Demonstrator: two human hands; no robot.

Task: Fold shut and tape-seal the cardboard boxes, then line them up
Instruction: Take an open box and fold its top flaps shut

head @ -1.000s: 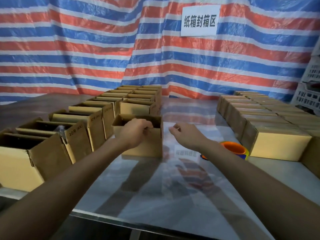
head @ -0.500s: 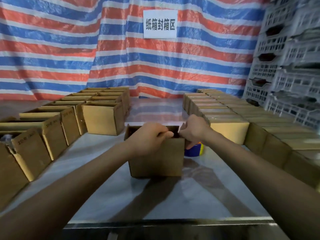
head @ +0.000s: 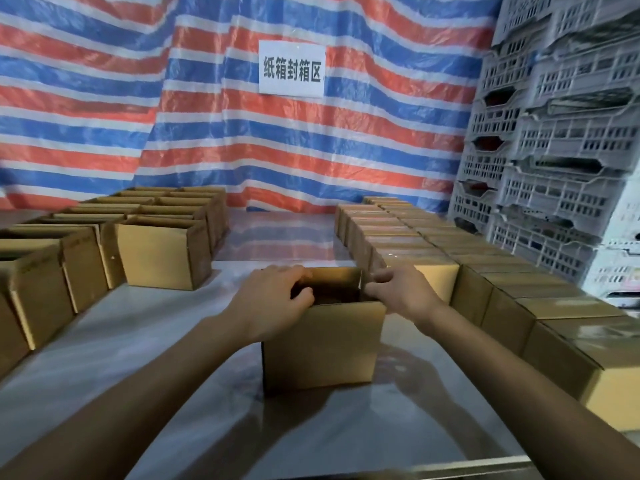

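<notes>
Since its top is wide open, the box [head: 322,344] sits near the front of the table [head: 138,358], right before the person, w/ both hands on it. The left hand [head: 270,299] curls its fingers over the left rim and grips it. The right hand [head: 401,292] pinches the right rim w/ bent fingers. That's prob. so both sides fold in together. The open boxes [head: 162,258] wait on the left. The shut boxes [head: 561,306] stand in rows on the right, so this one prob. joins them after taping. No tape roll in view.
</notes>
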